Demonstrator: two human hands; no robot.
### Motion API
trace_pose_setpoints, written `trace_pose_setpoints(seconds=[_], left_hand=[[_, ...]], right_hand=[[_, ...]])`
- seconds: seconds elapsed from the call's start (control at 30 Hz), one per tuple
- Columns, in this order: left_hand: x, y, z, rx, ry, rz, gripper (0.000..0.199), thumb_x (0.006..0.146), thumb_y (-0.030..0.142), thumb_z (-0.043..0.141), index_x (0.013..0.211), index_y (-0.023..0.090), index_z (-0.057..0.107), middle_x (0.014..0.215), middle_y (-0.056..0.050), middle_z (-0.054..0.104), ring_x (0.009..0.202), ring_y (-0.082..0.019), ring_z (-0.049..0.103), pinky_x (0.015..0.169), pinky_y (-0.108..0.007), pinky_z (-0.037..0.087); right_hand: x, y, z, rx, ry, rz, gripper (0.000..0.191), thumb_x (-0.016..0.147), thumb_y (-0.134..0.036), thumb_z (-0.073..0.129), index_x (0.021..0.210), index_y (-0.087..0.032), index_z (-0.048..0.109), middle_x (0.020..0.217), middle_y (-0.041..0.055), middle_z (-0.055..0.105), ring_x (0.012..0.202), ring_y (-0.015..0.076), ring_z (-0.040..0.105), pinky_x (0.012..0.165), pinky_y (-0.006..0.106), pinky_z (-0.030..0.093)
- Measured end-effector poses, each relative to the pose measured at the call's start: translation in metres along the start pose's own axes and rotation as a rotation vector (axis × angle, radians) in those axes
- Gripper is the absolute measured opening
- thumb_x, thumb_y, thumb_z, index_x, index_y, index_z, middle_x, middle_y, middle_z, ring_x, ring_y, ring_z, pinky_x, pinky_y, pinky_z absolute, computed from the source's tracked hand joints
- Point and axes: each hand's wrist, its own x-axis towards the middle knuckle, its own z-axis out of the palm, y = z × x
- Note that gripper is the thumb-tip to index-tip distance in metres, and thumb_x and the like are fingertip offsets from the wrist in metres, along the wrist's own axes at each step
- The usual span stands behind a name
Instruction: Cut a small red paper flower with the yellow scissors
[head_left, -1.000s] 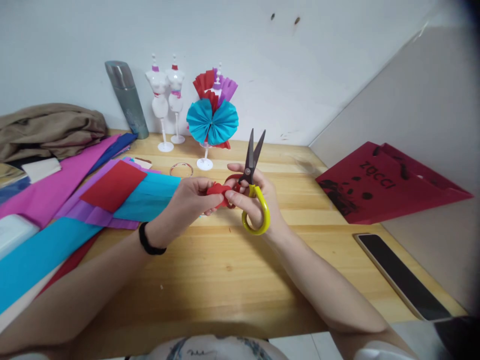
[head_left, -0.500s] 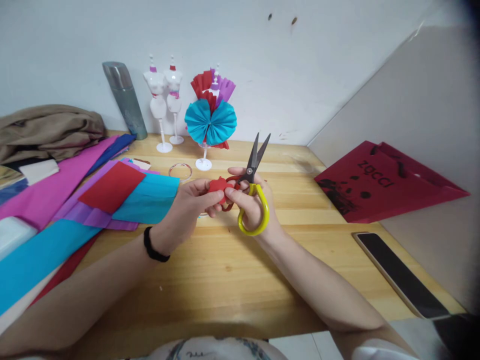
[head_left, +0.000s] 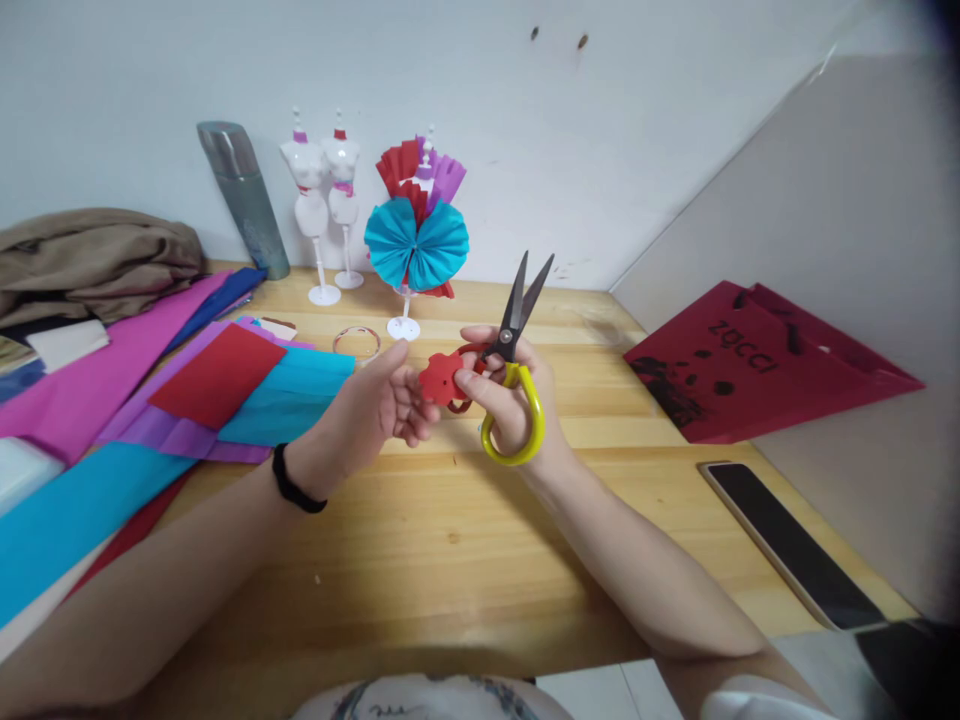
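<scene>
Between thumb and fingers of my right hand (head_left: 517, 395) is a small red paper flower (head_left: 441, 379) with scalloped edges and a tiny dark hole. The same hand carries scissors (head_left: 511, 325) with one yellow and one red handle, their dark blades parted and pointing up. My left hand (head_left: 382, 400) is just left of the flower, thumb raised and fingers loosely curled but apart, with nothing in its grasp. Behind the hands stands a white mannequin stand (head_left: 403, 328) dressed in red and purple pleats and a blue paper bow (head_left: 416, 243).
Sheets of coloured paper (head_left: 217, 378) and a brown cloth (head_left: 97, 255) cover the left side. Two bare mannequins (head_left: 309, 210) and a bottle (head_left: 247, 205) stand at the back. At right are a red bag (head_left: 757, 365) and a phone (head_left: 787, 540).
My left hand has let go of the red flower and moved slightly left, its thumb lifting. The flower now shows more fully in my right hand, and the scissors have shifted a little up and right.
</scene>
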Motion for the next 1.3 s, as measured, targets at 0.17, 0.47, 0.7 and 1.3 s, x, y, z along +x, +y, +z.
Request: trace_pose_setpoints(seconds=[0.17,0.47,0.7,1.3], left_hand=[[-0.003,-0.005,0.005,-0.005,-0.271,-0.323,0.077,0.084,0.085,0.052,0.059,0.014,0.069,0.053,-0.010,0.064,0.040,-0.015,0.054,0.037,-0.025,0.035],[-0.018,-0.004,0.022,-0.199,-0.268,-0.382,0.056,0.090,0.065,0.060,0.064,0.015,0.069,0.057,-0.007,0.064,0.042,-0.013,0.052,0.039,-0.024,0.034],[-0.026,-0.001,0.030,-0.227,-0.110,-0.190,0.033,0.066,0.041,0.087,0.062,0.017,0.064,0.055,-0.001,0.058,0.043,-0.007,0.043,0.041,-0.021,0.029],[-0.016,-0.006,0.027,0.330,0.189,0.643,0.019,0.083,0.029,0.076,0.069,0.020,0.068,0.057,0.002,0.067,0.050,-0.010,0.060,0.049,-0.020,0.051]], right_hand=[[0.003,0.000,-0.010,-0.077,-0.108,-0.141,0.041,0.071,-0.038,0.092,0.104,-0.026,0.071,0.077,-0.0020,0.064,0.065,0.0144,0.058,0.062,0.032,0.050],[0.002,-0.003,-0.019,-0.130,-0.307,-0.231,0.034,0.077,-0.045,0.088,0.102,-0.028,0.073,0.072,0.0002,0.068,0.063,0.0193,0.064,0.064,0.039,0.056],[0.004,0.003,-0.023,-0.102,-0.320,-0.295,0.033,0.079,-0.041,0.087,0.108,-0.030,0.074,0.076,0.0008,0.073,0.067,0.0204,0.067,0.064,0.038,0.056],[-0.002,0.000,-0.002,0.084,-0.153,0.140,0.050,0.065,-0.039,0.095,0.103,-0.021,0.068,0.068,-0.0072,0.059,0.050,0.0095,0.054,0.049,0.026,0.046]])
